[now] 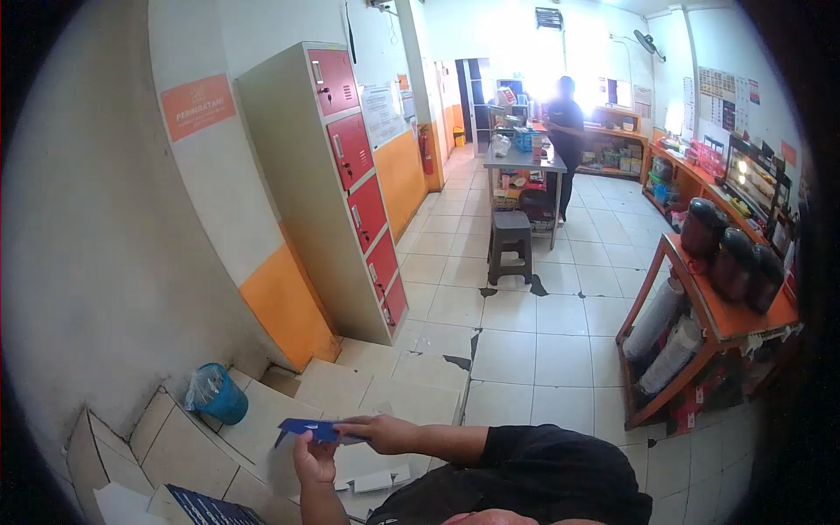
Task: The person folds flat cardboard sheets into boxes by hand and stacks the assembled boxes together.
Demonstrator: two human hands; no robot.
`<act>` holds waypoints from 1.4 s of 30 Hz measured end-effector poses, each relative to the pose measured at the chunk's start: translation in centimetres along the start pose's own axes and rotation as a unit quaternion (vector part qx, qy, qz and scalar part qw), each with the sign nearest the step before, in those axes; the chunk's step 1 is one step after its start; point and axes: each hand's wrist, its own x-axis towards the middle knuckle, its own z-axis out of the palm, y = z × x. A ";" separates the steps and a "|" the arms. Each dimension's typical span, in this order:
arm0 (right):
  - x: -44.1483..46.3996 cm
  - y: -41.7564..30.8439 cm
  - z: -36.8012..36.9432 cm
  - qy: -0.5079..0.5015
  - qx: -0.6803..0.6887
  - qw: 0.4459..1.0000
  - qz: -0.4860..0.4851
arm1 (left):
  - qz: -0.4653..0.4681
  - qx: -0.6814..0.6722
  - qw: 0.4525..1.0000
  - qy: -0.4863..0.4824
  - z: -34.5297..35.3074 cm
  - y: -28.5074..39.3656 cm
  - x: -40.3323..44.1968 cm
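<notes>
A flat blue piece [306, 428], folded like a card or small box, is held between both hands at the lower middle of the view. My left hand [315, 457] pinches it from below, with the fingers closed on its lower edge. My right hand [383, 431] grips its right end from the side. White pieces [374, 481] lie below the hands, close to my dark shirt. A dark blue printed sheet or box [208, 507] lies at the bottom left.
Tiled steps hold a blue bin [221, 398] at the left. Red lockers [369, 210] stand ahead. Farther off are a grey stool [511, 245], a metal table [523, 161] and a person in dark clothes. An orange rack [731, 322] with dark jars stands at the right.
</notes>
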 end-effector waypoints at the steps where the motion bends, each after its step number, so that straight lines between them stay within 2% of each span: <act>1: 0.1 0.1 0.1 0.031 0.010 0.999 0.013 | 0.013 0.045 0.999 -0.005 -0.3 0.1 0.0; 3: 0.2 -1.1 -1.3 0.055 0.103 0.984 0.135 | 0.036 0.136 0.990 -0.012 -1.6 0.0 -0.2; 4: 0.2 -1.7 -2.1 0.068 0.148 0.967 0.197 | 0.039 0.137 0.990 0.012 -1.9 -0.3 -0.2; 7: -0.3 0.0 -1.7 0.234 0.103 0.965 -0.056 | 0.023 0.140 0.988 0.065 -1.1 -0.9 -1.1; 9: -0.2 0.7 -2.0 0.164 0.072 0.975 -0.135 | -0.016 0.135 0.987 0.081 0.4 -0.3 -1.7; 11: 0.2 1.5 -2.3 0.071 0.012 0.973 -0.218 | 0.004 0.150 0.987 0.051 0.3 -0.3 -1.7; 14: 0.1 0.6 -2.1 0.056 -0.066 0.977 -0.194 | 0.020 0.172 0.983 0.053 0.9 -0.7 -1.9; 19: 0.4 -0.7 -0.3 0.118 -0.070 0.980 -0.144 | 0.062 0.267 0.961 0.022 1.3 -2.2 -2.1; 22: 0.4 -1.4 -0.1 0.078 -0.091 0.986 -0.117 | 0.015 0.072 0.997 0.023 0.9 -2.2 -2.0; 25: 0.7 -1.1 0.6 0.040 -0.126 0.987 -0.091 | 0.036 0.094 0.995 0.002 0.1 -2.7 -1.6; 28: 0.9 -0.2 1.6 0.050 -0.098 0.993 -0.049 | 0.024 0.194 0.977 0.081 2.4 -2.1 -2.5; 29: 0.9 -0.2 2.0 0.057 -0.074 0.995 -0.032 | 0.019 0.362 0.927 0.099 0.3 -2.5 -1.8; 30: 0.9 -0.3 2.4 0.053 -0.066 0.995 -0.047 | 0.096 0.534 0.840 -0.011 -0.4 -1.6 -2.1; 31: 0.8 -0.2 2.7 0.048 -0.056 0.995 -0.063 | 0.039 0.220 0.975 -0.014 -1.0 -2.7 -1.5; 32: 0.9 -1.3 1.9 0.039 -0.038 0.994 -0.097 | 0.052 0.239 0.967 -0.065 -1.5 -2.1 -1.8; 33: 0.9 -2.7 0.7 0.033 -0.020 0.991 -0.130 | 0.032 0.235 0.969 -0.068 -0.3 -0.8 -2.3; 35: 0.8 -2.3 -0.6 -0.017 0.099 0.993 -0.065 | -0.024 0.331 0.939 -0.084 -0.9 1.0 -3.2; 37: 1.7 -2.1 -2.7 0.011 0.103 0.994 -0.046 | -0.075 0.388 0.910 -0.121 -0.4 2.2 -4.2; 41: 3.3 -3.3 -4.9 -0.056 0.019 0.998 -0.033 | -0.219 0.481 0.830 -0.176 2.4 2.0 -6.4; 42: 3.2 -3.1 -4.5 -0.075 -0.008 0.997 -0.032 | -0.188 0.490 0.826 -0.206 1.8 0.8 -6.6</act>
